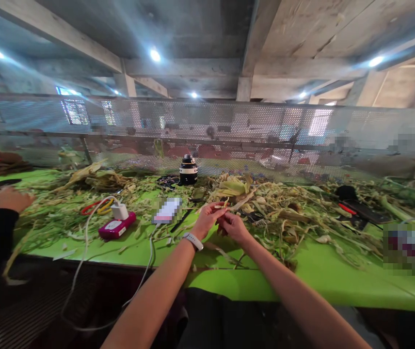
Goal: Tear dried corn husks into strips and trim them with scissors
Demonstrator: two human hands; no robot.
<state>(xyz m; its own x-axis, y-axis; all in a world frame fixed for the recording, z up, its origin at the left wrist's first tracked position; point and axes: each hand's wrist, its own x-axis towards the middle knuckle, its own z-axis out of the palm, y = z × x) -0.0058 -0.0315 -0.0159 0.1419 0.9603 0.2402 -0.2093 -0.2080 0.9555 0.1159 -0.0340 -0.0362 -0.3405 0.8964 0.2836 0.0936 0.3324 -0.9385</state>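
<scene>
Over the near edge of the green table, my left hand [206, 220] and my right hand [233, 228] meet fingertip to fingertip. Both are closed in a pinch around a small, pale yellow strip of corn husk [226, 203], mostly covered by the fingers. A white watch band is on my left wrist. Just beyond the hands lies a heap of dry and greenish corn husks [276, 201], with a larger folded husk [233, 188] on top. Left of my left hand are a dark flat stick [181, 221] and a phone [167, 210] with a white cable.
A magenta box [117, 226] with a white plug [119, 211] stands left. Behind is a black-and-white bottle [188, 170] before a perforated metal screen [215, 118]. A co-worker's hand [7, 199] in a dark sleeve is at far left. A green basket [414, 191] sits right.
</scene>
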